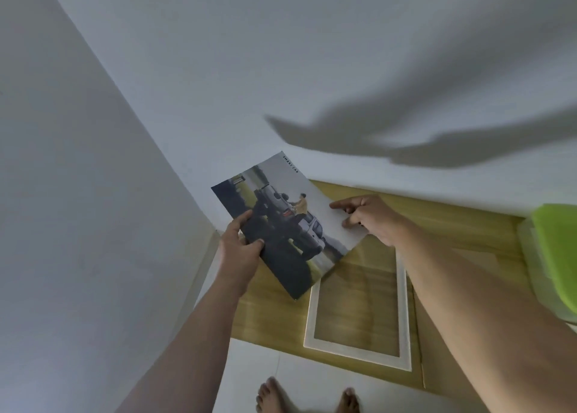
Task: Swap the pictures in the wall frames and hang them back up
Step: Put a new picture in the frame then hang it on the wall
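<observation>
Both hands are on the glossy printed picture of dark and white cars with a figure in a yellow top (281,222), held up off the surface and tilted, its long axis running from eleven o'clock down to five. The left hand (239,245) pinches the picture's dark lower-left edge, thumb on the printed face and fingers curled behind. The right hand (370,217) is at the pale right-hand edge, about three o'clock from the picture's centre, index finger stretched along the sheet and the other fingers bent in; whether they grip the edge or only steady it is hard to tell from this angle.

Below the picture, toward five o'clock, the empty white rectangular picture frame (402,325) lies flat on the yellowish wood-grain board (452,225), with the grain showing straight through its opening. The picture's lower corner overlaps the frame's top-left corner in the view, but the sheet is up in the air.

At three o'clock, at the picture's edge, sits a translucent plastic box with a lime-green lid (555,253), cut off by the frame. White walls (218,69) meet in a corner at nine o'clock, with shadows of both arms across them. Bare feet (274,395) stand on the white floor at six o'clock.
</observation>
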